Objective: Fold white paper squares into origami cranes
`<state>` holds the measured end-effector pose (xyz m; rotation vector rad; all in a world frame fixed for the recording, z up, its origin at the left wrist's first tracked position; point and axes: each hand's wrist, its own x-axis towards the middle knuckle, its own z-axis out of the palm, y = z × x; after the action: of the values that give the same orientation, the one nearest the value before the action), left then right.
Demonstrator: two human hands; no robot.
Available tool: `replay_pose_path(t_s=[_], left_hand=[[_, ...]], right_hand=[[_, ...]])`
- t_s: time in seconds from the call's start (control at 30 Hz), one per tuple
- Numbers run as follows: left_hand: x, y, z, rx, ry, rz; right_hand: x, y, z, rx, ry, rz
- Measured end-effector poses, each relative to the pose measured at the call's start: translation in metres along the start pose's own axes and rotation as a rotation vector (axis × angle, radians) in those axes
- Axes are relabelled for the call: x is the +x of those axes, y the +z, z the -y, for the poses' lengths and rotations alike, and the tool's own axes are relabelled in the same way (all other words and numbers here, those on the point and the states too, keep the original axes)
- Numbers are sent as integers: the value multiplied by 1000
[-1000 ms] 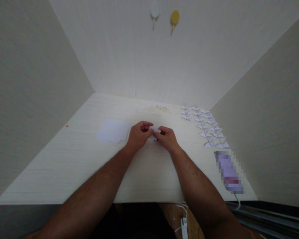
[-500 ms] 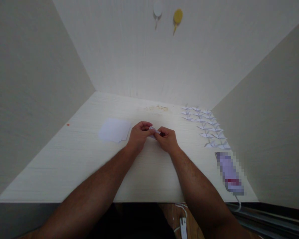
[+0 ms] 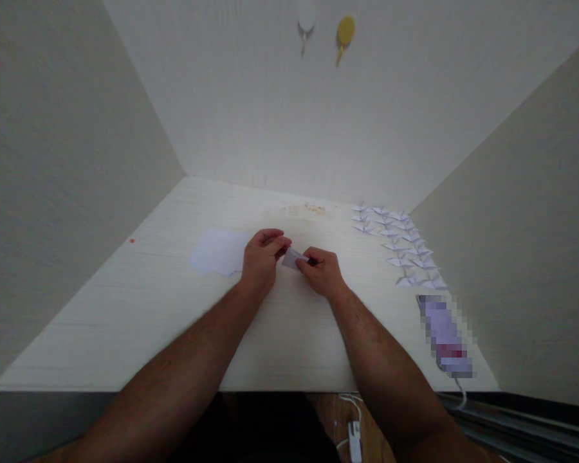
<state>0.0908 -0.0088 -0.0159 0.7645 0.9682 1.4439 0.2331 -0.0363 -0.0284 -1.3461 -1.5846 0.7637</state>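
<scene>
A small piece of folded white paper (image 3: 293,258) is held up over the middle of the white table. My right hand (image 3: 322,269) pinches its right side between thumb and bent fingers. At the paper's upper left corner, the thumb and fingertips of my left hand (image 3: 264,257) come together in a pinch. Just left of that hand lies a loose stack of white paper sheets (image 3: 217,251), partly hidden behind it. Several folded paper cranes (image 3: 398,244) stand in rows at the back right of the table.
A blurred-out phone-like device (image 3: 444,334) with a white cable lies at the right edge. White walls enclose the table (image 3: 289,347) on three sides. A yellow hook (image 3: 346,31) and a white hook (image 3: 306,19) are on the back wall. Below is a power strip (image 3: 354,440).
My left hand has shifted slightly left, toward the sheets, and more of the folded paper shows between the hands. My right hand stays nearly in place, gripping the paper.
</scene>
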Motion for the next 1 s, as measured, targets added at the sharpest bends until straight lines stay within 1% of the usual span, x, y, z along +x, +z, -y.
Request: replay_pose_path(t_s=[0.07, 0.1, 0.13, 0.2, 0.23, 0.3, 0.37, 0.53, 0.63, 0.7, 0.8, 0.87, 0.93, 1.0], left_hand=[[3, -2, -2, -21, -10, -18], [3, -3, -3, -14, -41, -7], [3, -3, -2, 9, -86, 29], [2, -4, 1, 88, -164, 144], [1, -4, 3, 129, -183, 206], [-1, -4, 5, 178, -182, 271], [-3, -3, 6, 183, -173, 274], [-6, -1, 5, 124, -190, 237], [-5, 1, 5, 27, -210, 190], [-2, 1, 5, -42, -212, 138], [1, 1, 3, -96, -216, 80], [1, -1, 2, -58, -220, 119], [0, -3, 3, 63, -195, 219], [-1, -4, 6, 182, -153, 280]], right_hand=[[1, 0, -1, 51, 48, 0], [1, 0, -2, 79, 77, -6], [2, 0, -3, 100, 102, -14], [3, 0, -4, 123, 126, -35], [3, 1, -4, 126, 125, -44], [3, 1, -4, 123, 111, -45], [2, 2, -3, 116, 104, -32], [1, 1, 2, 108, 103, 2], [1, 1, 2, 126, 113, 31], [1, 1, 1, 131, 109, 50], [1, 1, -1, 113, 108, 52], [1, 1, -1, 113, 118, 45], [1, 1, 0, 122, 125, 35], [1, 1, 1, 122, 129, 27]])
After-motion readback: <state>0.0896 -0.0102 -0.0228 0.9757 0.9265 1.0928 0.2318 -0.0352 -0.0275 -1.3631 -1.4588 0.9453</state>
